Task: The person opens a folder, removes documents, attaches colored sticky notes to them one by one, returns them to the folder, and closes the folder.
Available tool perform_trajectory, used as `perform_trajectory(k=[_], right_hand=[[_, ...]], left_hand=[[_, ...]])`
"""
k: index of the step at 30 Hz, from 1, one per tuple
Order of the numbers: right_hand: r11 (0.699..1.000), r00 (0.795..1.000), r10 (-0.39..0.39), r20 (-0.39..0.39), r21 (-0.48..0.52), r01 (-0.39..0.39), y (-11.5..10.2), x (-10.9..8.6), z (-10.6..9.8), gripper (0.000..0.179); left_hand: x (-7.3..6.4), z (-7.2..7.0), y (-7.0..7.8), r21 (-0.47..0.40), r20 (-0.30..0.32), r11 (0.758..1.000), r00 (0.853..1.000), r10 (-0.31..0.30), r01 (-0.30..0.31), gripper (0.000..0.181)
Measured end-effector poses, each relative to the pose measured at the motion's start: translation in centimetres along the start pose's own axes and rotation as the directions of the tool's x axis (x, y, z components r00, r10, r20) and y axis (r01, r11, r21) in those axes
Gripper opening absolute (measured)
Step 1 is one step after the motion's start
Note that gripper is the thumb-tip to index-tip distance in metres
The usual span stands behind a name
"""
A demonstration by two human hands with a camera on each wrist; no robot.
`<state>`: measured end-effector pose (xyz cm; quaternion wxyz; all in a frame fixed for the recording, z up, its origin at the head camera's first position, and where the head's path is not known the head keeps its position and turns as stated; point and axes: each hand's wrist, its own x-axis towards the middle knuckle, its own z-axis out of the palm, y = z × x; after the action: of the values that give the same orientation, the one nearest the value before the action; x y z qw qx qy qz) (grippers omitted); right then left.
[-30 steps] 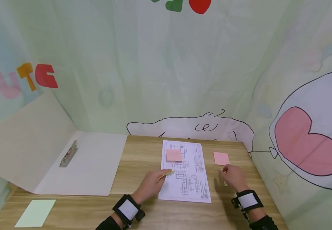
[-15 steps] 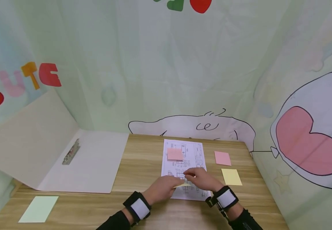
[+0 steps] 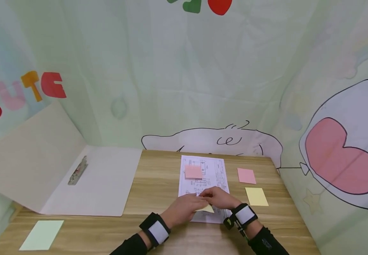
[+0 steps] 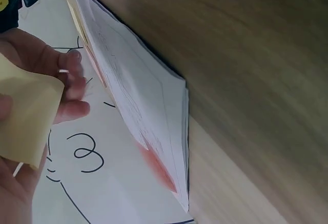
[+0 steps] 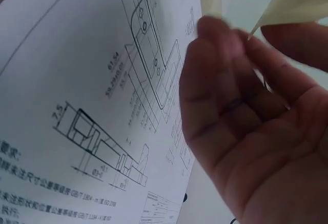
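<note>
My left hand [image 3: 185, 208] pinches a small yellow sticky note or thin pad [image 4: 31, 111] by its edge, thumb on its face. The note is bent and hangs over a printed technical drawing [image 3: 215, 171]. Right beside the left fingers is my right hand [image 3: 220, 198], its fingers bent. In the right wrist view the right thumb and index finger are close to the corner of the yellow note [image 5: 300, 1]; I cannot tell whether they pinch it. A pink sticky note [image 3: 193, 172] lies on the drawing's upper part.
On the wooden table [image 3: 158, 170], right of the drawing, lie another pink note [image 3: 246, 176] and a yellow note [image 3: 256, 196]. At the left stands an open white folder [image 3: 110, 180] with a metal clip [image 3: 78, 170]. A pale green sheet [image 3: 41, 234] lies near the front left.
My right hand has left the yellow note at the table's right side and come left to my left hand. My left hand has shifted slightly right with its yellow note.
</note>
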<state>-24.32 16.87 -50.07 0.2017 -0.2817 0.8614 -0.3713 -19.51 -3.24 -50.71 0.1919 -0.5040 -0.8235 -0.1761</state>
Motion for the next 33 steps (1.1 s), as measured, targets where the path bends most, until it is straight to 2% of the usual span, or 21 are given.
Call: perform_trajectory(k=[3, 6, 8, 11, 13, 16, 20, 23, 29, 33], right_hand=[[1.000, 1.000, -0.014, 0.012, 0.010, 0.014, 0.1, 0.1, -0.2, 0.015], [0.999, 1.000, -0.009, 0.008, 0.033, 0.009, 0.1, 0.1, -0.4, 0.013], [1.000, 1.000, 0.004, -0.012, 0.022, -0.003, 0.2, 0.1, -0.5, 0.011], [0.999, 0.998, 0.033, -0.054, -0.029, -0.035, 0.6, 0.3, -0.4, 0.009], [0.995, 0.996, 0.038, -0.080, -0.085, -0.045, 0.8, 0.5, -0.3, 0.009], [0.986, 0.994, 0.037, -0.103, -0.158, -0.053, 1.1, 0.8, -0.2, 0.008], [0.972, 0.993, 0.024, -0.117, -0.230, -0.051, 1.4, 1.3, -0.1, 0.009], [0.961, 0.993, 0.026, -0.119, -0.269, -0.058, 1.7, 1.5, 0.0, 0.009], [0.951, 0.991, 0.041, -0.129, -0.298, -0.079, 2.1, 2.1, -0.1, 0.010], [0.944, 0.987, 0.071, -0.146, -0.309, -0.114, 2.2, 2.4, -0.1, 0.010]], left_hand=[[0.0, 0.2, -0.1, 0.025, -0.021, 0.999, 1.000, 0.021, -0.020, 0.039], [-0.1, 0.3, -0.2, 0.040, -0.009, 0.999, 1.000, 0.011, -0.011, 0.036], [-0.2, 0.4, -0.3, 0.060, 0.020, 0.998, 1.000, -0.008, 0.007, 0.031], [-0.3, 0.4, -0.2, 0.124, 0.096, 0.992, 0.994, -0.048, 0.036, 0.022], [-0.4, 0.4, -0.2, 0.165, 0.157, 0.985, 0.984, -0.081, 0.055, 0.019], [-0.4, 0.5, 0.0, 0.212, 0.230, 0.972, 0.962, -0.147, 0.098, 0.020], [-0.2, 1.1, 0.2, 0.269, 0.291, 0.950, 0.927, -0.235, 0.157, 0.021], [0.1, 1.6, 0.6, 0.306, 0.313, 0.936, 0.910, -0.271, 0.173, 0.021], [0.8, 1.9, 1.1, 0.379, 0.313, 0.907, 0.896, -0.313, 0.184, 0.021], [1.2, 2.0, 1.3, 0.399, 0.299, 0.890, 0.887, -0.352, 0.219, 0.022]])
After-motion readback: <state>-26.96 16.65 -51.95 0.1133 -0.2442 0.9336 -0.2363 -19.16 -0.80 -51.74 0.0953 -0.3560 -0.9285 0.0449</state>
